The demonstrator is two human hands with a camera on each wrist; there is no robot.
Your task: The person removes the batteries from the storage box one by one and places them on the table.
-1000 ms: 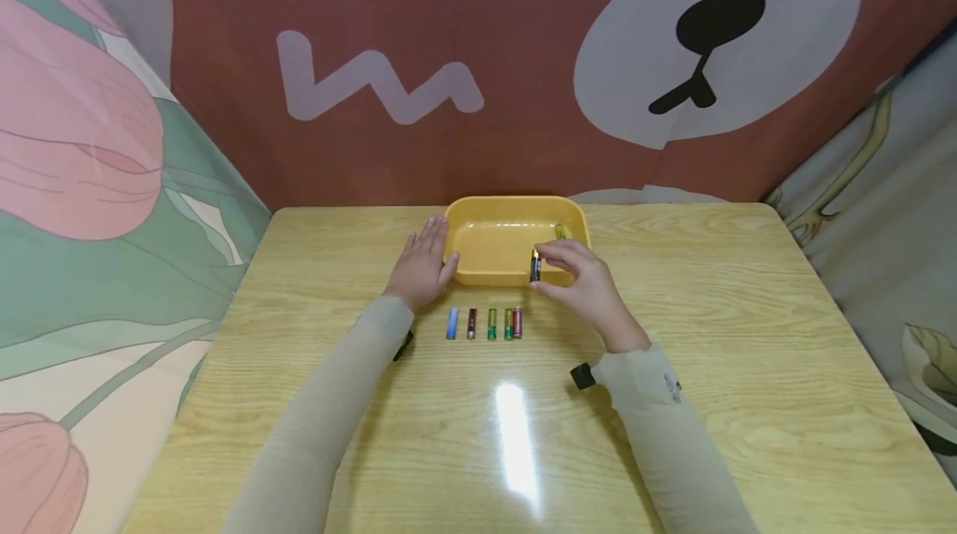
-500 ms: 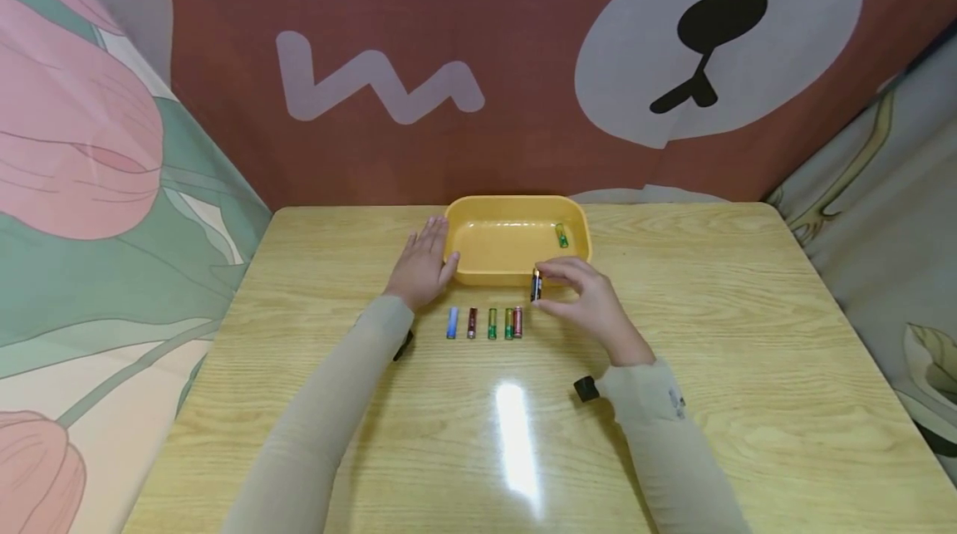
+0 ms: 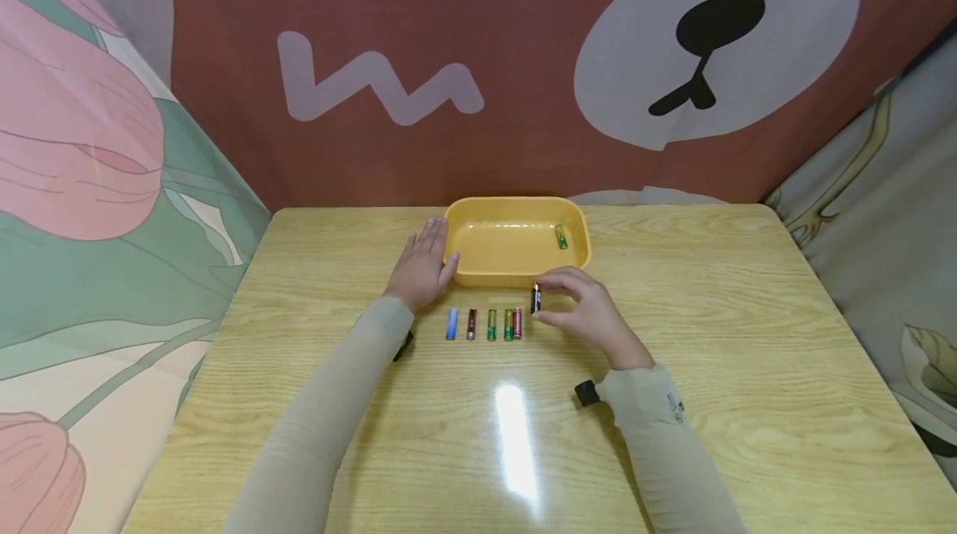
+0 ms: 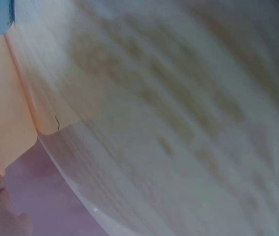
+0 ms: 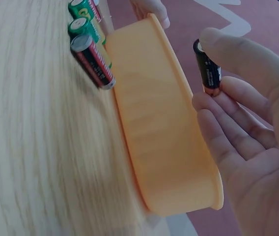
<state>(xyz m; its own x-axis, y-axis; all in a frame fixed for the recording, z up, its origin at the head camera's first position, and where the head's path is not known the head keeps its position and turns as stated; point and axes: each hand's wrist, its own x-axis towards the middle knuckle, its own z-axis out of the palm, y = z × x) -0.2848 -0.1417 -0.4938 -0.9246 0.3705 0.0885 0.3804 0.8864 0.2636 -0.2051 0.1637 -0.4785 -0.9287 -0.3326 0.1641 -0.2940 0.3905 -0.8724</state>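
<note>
Between the thumb and fingertips of my right hand (image 3: 591, 306), a black battery (image 3: 535, 299) is pinched at its two ends. It hangs just in front of the yellow tray (image 3: 497, 279), right of a row of batteries. In the right wrist view the black battery (image 5: 209, 71) shows a copper-coloured end. My left hand (image 3: 419, 270) lies with straight fingers against the tray's left end. Inside the tray, near its right end, lies a green and yellow battery (image 3: 561, 237).
On the wooden table (image 3: 374, 434), the row holds a blue battery (image 3: 452, 324), a dark red battery (image 3: 472, 324), two green batteries (image 3: 491, 324) and a red battery (image 3: 517, 324) touching the right green one. Behind the tray hangs a brown printed cloth (image 3: 374, 160).
My right hand has drawn back with the black battery, from over the tray's front rim to in front of it. The battery in the tray now shows fully. My left hand has stayed still.
</note>
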